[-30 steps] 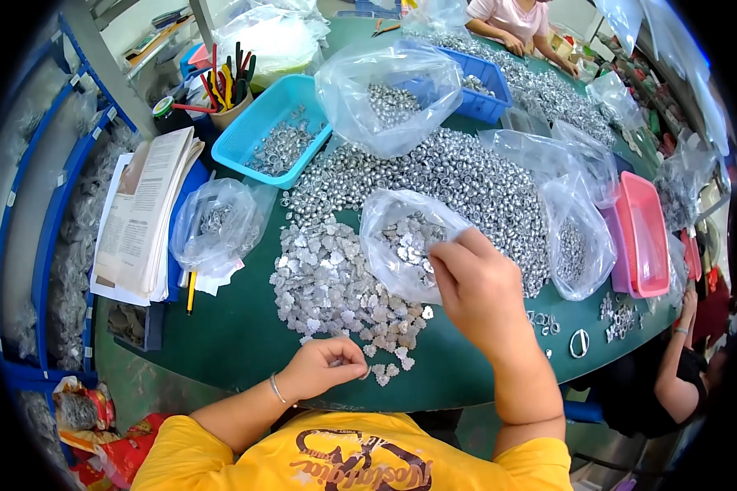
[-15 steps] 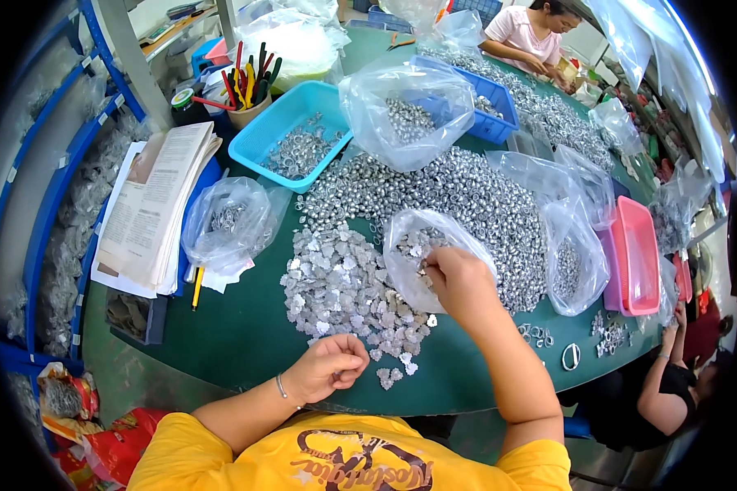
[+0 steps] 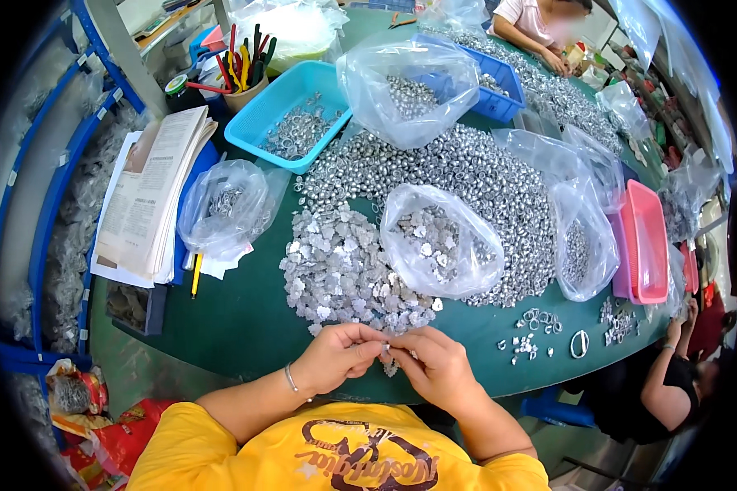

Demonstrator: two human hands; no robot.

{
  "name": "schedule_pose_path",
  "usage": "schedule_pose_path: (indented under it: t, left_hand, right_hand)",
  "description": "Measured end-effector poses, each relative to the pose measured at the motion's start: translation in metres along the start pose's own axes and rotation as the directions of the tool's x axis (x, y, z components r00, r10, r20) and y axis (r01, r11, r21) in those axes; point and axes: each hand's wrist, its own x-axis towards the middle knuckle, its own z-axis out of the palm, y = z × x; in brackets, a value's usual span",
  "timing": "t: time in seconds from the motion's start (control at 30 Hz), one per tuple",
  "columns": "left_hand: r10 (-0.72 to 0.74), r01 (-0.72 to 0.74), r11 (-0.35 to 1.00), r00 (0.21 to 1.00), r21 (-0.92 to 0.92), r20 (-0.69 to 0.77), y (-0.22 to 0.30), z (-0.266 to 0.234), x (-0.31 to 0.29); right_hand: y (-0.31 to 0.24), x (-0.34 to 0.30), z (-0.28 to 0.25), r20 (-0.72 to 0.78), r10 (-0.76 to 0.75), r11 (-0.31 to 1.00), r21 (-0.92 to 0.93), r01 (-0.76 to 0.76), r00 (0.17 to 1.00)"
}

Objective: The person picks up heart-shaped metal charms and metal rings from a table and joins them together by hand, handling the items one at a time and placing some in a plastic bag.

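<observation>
My left hand (image 3: 336,357) and my right hand (image 3: 436,366) meet at the table's near edge, fingertips pinched together. Between them shows a small silver metal piece (image 3: 386,349); the fingers cover most of it, and its exact shape is hard to make out. Just beyond my hands lies a heap of flat, scalloped silver metal pieces (image 3: 336,262). To the right of that heap, an open clear plastic bag (image 3: 479,274) holds more such scalloped pieces. Behind both spreads a large pile of shiny, ring-like metal parts (image 3: 512,221).
A light-blue basket (image 3: 239,135) and a clear bag (image 3: 409,135) hold metal parts at the back. Papers (image 3: 151,196) and a pliers-filled cup (image 3: 247,96) stand left. A pink basket (image 3: 648,245) and small loose parts (image 3: 526,348) are right. Two other people sit nearby.
My right hand has come out of the clear bag of scalloped pieces and back toward me, joining my left hand. Small loose parts now show at the right, where my right arm was.
</observation>
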Motion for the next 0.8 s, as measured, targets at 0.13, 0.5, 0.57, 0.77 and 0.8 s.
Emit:
schedule_pose_path:
  t: [0.13, 0.5, 0.57, 0.77, 0.8]
  left_hand:
    - [-0.015, 0.014, 0.999, 0.999, -0.032, -0.029, -0.004, 0.001, -0.001]
    - [0.029, -0.029, 1.0, 1.0, 0.01, 0.005, -0.009, 0.002, -0.003]
    - [0.051, -0.052, 0.998, 0.998, 0.019, 0.031, -0.01, 0.0, -0.003]
    - [0.045, -0.036, 0.983, 0.998, 0.18, -0.049, -0.004, 0.002, -0.005]
    - [0.04, -0.031, 0.985, 0.998, 0.167, -0.05, -0.003, 0.002, -0.005]
  right_hand:
    - [0.004, -0.005, 0.003, -0.023, 0.035, 0.999, 0.031, -0.034, 0.999]
    - [0.01, -0.012, 0.006, -0.033, 0.065, 0.986, 0.157, -0.059, 0.997]
    - [0.011, -0.013, 0.006, -0.048, 0.054, 0.986, 0.162, -0.046, 0.997]
    - [0.01, -0.014, 0.006, -0.055, 0.047, 0.984, 0.173, -0.037, 0.997]
    - [0.011, -0.014, 0.006, -0.062, 0.034, 0.985, 0.171, -0.023, 0.998]
